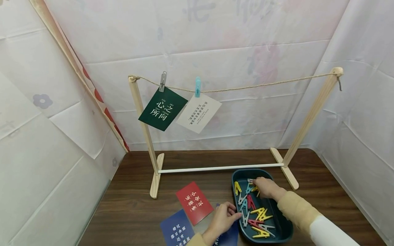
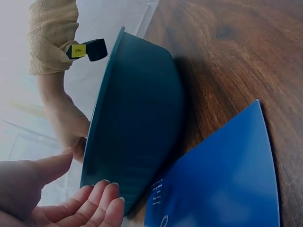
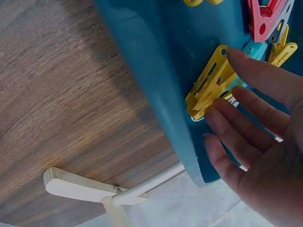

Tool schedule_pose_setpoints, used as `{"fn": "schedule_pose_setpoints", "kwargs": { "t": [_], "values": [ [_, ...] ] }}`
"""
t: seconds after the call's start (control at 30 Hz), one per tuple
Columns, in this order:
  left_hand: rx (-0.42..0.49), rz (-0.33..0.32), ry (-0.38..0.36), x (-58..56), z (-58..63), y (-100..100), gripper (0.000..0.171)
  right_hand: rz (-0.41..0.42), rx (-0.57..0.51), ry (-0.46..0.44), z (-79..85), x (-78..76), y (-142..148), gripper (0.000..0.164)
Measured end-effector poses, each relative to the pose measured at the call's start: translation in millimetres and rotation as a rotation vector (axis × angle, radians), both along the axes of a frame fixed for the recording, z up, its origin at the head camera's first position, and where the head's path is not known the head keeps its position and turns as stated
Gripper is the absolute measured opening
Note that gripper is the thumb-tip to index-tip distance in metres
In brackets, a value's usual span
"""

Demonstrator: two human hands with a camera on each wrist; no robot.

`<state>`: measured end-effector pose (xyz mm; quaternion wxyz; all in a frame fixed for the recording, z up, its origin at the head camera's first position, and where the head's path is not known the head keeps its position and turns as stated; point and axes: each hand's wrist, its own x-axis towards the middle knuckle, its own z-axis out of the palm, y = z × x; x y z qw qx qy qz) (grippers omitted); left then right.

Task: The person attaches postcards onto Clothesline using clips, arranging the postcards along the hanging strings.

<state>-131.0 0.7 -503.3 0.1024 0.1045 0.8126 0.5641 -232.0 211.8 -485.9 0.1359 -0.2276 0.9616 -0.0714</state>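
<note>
My right hand (image 1: pixel 267 188) reaches into the back of a dark teal tray (image 1: pixel 284 223) of plastic clothespins. In the right wrist view its thumb tip overlaps one end of a yellow clothespin (image 3: pixel 207 85), and its fingertips lie close along the clip's side, fingers only slightly bent. Teal and red clothespins (image 3: pixel 263 23) lie beside it. My left hand (image 1: pixel 222 218) hovers at the tray's left rim with fingers loosely bent and nothing in them. Below it a blue card (image 2: pixel 227 165) lies against the tray's foot, partly hidden by the hand in the head view.
Behind the tray stands a wooden frame (image 1: pixel 311 119) with a rope (image 1: pixel 261 86). A grey clip (image 1: pixel 162 82) holds a green card (image 1: pixel 163 109) there, and a light-blue clip (image 1: pixel 198 87) a white card (image 1: pixel 199 113). Red (image 1: pixel 194 203) and blue (image 1: pixel 177 229) cards lie on the table.
</note>
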Motion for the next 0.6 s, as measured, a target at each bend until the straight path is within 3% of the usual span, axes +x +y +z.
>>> {"fn": "schedule_pose_setpoints", "kwargs": {
  "t": [0.27,0.6],
  "values": [
    [-0.044,0.006,-0.017,0.9,-4.9,2.9,0.022,0.001,0.008,0.009,-3.9,-2.3,2.6,0.037],
    [-0.001,-0.002,-0.012,0.9,-9.0,4.8,0.02,0.008,-0.014,0.001,-2.3,-0.5,1.2,0.034]
  ]
}}
